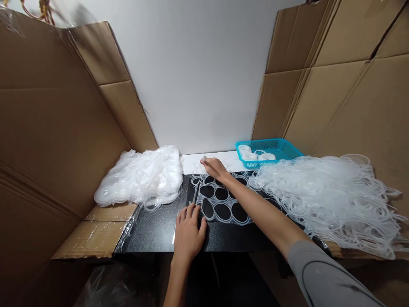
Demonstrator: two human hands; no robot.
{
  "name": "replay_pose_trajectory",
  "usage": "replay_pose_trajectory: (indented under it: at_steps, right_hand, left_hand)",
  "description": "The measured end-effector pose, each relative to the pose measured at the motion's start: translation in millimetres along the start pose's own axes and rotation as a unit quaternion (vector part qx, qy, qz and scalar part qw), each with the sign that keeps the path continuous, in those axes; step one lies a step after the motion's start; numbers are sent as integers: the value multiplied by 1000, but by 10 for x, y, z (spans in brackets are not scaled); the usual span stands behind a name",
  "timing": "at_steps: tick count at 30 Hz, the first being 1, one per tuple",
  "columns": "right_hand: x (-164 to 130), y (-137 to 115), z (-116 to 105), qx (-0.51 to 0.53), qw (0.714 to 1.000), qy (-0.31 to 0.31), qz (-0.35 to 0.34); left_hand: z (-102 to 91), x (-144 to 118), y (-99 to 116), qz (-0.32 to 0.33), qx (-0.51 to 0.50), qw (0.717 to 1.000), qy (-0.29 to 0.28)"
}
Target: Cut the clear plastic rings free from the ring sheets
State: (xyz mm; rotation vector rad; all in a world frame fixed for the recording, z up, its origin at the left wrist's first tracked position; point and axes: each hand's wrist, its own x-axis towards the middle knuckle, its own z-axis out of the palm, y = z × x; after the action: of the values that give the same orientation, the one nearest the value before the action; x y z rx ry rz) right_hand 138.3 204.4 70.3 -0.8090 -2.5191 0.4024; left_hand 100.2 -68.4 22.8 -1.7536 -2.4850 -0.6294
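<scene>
Left hand [189,235] near black table's [150,232] front edge, open room leftward.

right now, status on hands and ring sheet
Left hand palm down by ring sheet; right hand at its far edge, fingers pinching something small. Sheet flat on black table. Right forearm covers part.

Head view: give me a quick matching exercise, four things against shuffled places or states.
1. Turquoise perforated plastic basket
2. Left hand
3. Right hand
4. Translucent white plastic heap on the left

A. Partly over brown cardboard
B. Pinching a small pale piece
C. Holding white rings
D. Palm down near the black tabletop's front edge

Pairs: 1-C, 2-D, 3-B, 4-A
</scene>
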Motion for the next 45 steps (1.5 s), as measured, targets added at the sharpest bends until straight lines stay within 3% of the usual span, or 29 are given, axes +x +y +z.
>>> replay_pose_trajectory:
  at_steps: [8,11,16,21,24,27,31,36,42,45]
  right_hand:
    - [164,153,-54,51,998,28,13]
    - [35,103,117,129,991,6,-21]
    - [-257,-11,459,326,943,-50,-52]
    - [-305,18,539,395,915,-78,-10]
    - [-297,59,547,398,913,-87,-14]
    - [-313,65,552,393,916,-79,-23]
    - [-329,47,534,385,920,-73,-17]
    - [-324,39,509,385,920,-76,-4]
    - [-359,34,495,329,940,-57,-65]
    - [-393,73,452,309,935,-72,-160]
  left_hand:
    - [17,-9,-27,-3,-23,1000,19]
    - [12,26,-58,-2,-64,998,27]
    - [-27,334,-20,-37,-107,990,85]
    - [30,702,-84,-11,-211,976,-62]
    - [88,747,-227,-2,-237,968,-82]
    - [111,715,-285,-7,-260,963,-66]
    - [94,697,-154,-40,-173,984,-16]
    - [73,685,-22,-54,-104,993,-15]
    - [93,679,-23,-32,-53,998,-18]
    - [109,703,-11,-32,-24,999,-30]
